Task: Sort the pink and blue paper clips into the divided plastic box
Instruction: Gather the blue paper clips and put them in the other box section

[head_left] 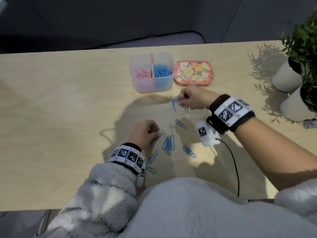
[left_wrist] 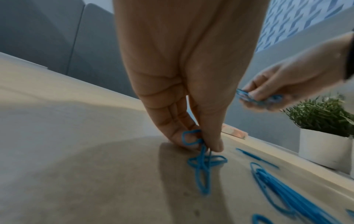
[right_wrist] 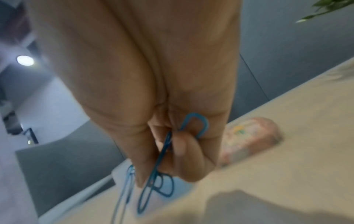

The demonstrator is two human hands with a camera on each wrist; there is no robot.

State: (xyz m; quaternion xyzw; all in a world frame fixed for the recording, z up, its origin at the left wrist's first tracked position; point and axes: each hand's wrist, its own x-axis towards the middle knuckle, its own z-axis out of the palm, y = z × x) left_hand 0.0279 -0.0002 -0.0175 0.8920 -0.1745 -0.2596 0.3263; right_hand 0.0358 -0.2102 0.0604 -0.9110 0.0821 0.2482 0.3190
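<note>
The divided plastic box (head_left: 151,85) stands at the back of the table, pink clips (head_left: 142,74) in its left half and blue clips (head_left: 162,70) in its right half. My right hand (head_left: 186,100) hovers just in front of the box and pinches several blue paper clips (right_wrist: 162,153), some dangling below the fingers. My left hand (head_left: 151,133) is lower down on the table; its fingertips pinch a bunch of blue clips (left_wrist: 201,163) that touch the tabletop. More loose blue clips (head_left: 169,144) lie scattered between and below my hands.
A flowered tin (head_left: 193,73) sits right of the box. Two white pots with green plants (head_left: 288,74) stand at the right edge of the table. A black cable (head_left: 235,165) runs from my right wrist toward the front edge.
</note>
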